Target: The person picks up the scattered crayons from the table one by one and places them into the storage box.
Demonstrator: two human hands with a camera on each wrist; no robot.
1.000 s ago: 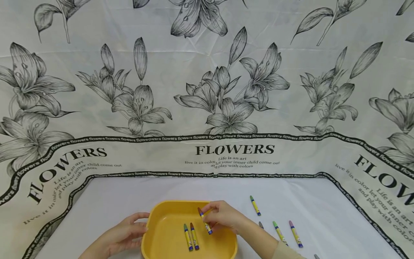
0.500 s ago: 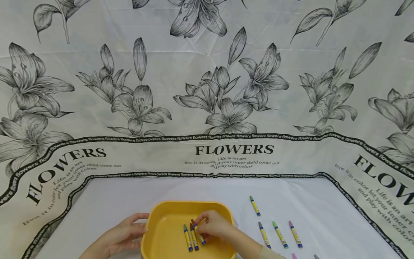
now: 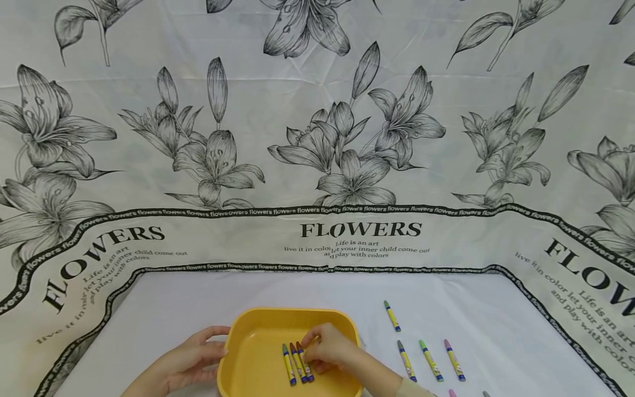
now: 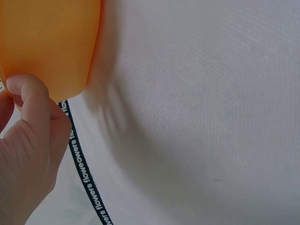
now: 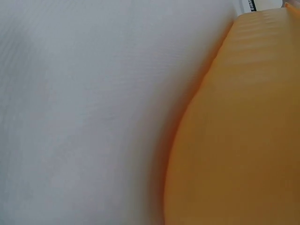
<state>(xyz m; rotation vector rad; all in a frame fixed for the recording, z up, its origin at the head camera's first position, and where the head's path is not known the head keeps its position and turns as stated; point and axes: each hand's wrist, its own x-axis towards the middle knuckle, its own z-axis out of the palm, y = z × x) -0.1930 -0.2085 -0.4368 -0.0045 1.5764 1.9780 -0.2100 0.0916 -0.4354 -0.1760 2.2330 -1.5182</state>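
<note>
A yellow plastic tray [image 3: 253, 331] stands at the near middle of the table in the head view. My left hand [image 3: 195, 355] holds its left rim; in the left wrist view the thumb and fingers of that left hand [image 4: 33, 126] pinch the edge. Inside the tray, my right hand [image 3: 329, 350] pinches a red-brown crayon [image 3: 305, 364] with a yellow and blue wrapper. That crayon lies beside a brown crayon [image 3: 296, 361] and a green crayon [image 3: 289, 365], all roughly parallel. The right wrist view shows only the tray's outer wall [image 5: 239, 131] and cloth, not the right hand.
To the tray's right lie several crayons on the white cloth [image 3: 476, 309]: a green crayon [image 3: 392, 316], a grey-green crayon [image 3: 407, 361], a light green crayon [image 3: 430, 361] and a pink crayon [image 3: 454, 360]. Two more tips show at the bottom edge. A flower-printed curtain [image 3: 317, 138] hangs behind.
My right hand has brought the red-brown crayon down and left, and it now lies close against the other two crayons on the tray floor. The left hand has stayed on the rim.
</note>
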